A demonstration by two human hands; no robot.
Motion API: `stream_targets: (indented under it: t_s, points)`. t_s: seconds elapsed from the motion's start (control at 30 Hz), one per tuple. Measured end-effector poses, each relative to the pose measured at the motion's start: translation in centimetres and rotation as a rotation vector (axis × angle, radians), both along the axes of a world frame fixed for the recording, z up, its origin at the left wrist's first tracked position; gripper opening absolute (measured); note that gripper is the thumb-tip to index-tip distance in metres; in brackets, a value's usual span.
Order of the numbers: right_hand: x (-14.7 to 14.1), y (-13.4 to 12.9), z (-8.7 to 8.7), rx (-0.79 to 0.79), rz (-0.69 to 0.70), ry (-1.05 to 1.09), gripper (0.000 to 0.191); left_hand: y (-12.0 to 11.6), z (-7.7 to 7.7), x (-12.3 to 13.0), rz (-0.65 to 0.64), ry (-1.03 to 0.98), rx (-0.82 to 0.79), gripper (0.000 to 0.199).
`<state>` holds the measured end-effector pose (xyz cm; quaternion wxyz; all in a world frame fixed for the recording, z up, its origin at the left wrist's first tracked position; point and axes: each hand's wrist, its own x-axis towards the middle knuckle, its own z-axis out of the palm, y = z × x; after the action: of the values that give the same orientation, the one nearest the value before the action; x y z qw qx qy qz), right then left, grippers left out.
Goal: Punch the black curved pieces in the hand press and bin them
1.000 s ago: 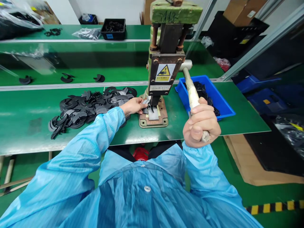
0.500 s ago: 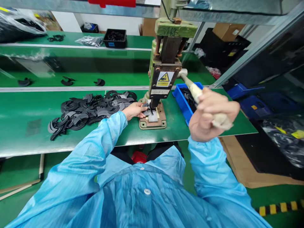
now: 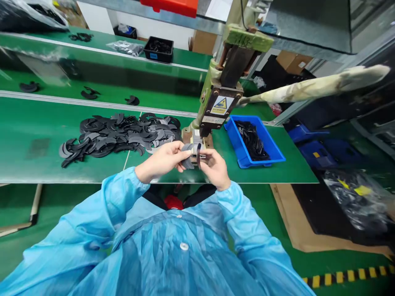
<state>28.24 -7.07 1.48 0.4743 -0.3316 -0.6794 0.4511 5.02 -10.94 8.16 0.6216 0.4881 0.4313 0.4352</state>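
My left hand [image 3: 165,159] pinches a dark grey curved plastic piece [image 3: 187,157] in front of the press base. Close beside it, my right hand [image 3: 215,166] is closed on a thin black curved strip [image 3: 198,155], held upright; whether the two parts are joined I cannot tell. Both hands are over the near part of the bench, partly covering the base of the green hand press [image 3: 207,100]. The press lever [image 3: 321,86], wrapped in pale material, sticks out to the right with no hand on it.
A heap of dark curved pieces [image 3: 117,135] lies left of the press on the green bench [image 3: 61,172]. To the right stands a blue bin [image 3: 259,162] with black strips in it. A black tray [image 3: 159,49] sits on the back shelf, and several loose pieces lie behind the heap.
My right hand has let go of the lever and come down to the left hand, taking hold of the black strip. The left hand has drawn its piece off the press base. The lever has swung up.
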Motion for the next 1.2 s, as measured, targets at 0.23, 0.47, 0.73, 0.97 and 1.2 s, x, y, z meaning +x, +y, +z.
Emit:
stream_targets:
  t_s: [0.23, 0.47, 0.73, 0.97, 1.2]
  points:
    - [-2.3, -2.6, -1.2, 0.016, -0.136, 0.032, 0.032, -1.5, 0.2, 1.5, -0.019, 0.005, 0.008, 0.05]
    - [-2.3, -4.0, -1.8, 0.094, -0.185, 0.005, 0.023, -1.0, 0.6, 1.3, -0.141, 0.014, -0.106, 0.051]
    - [-1.1, -3.4, -0.5, 0.256, -0.144, -0.132, 0.017, -0.1, -0.3, 0.6, -0.085, 0.099, -0.074, 0.054]
    - [-0.1, -3.0, 0.6, 0.388, -0.113, -0.234, 0.014, -2.1, -0.1, 0.6, 0.286, 0.509, 0.398, 0.033]
    - [0.0, -3.2, 0.5, 0.427, -0.108, -0.247, 0.014, -2.5, -0.3, 1.3, 0.085, 0.528, 0.363, 0.037]
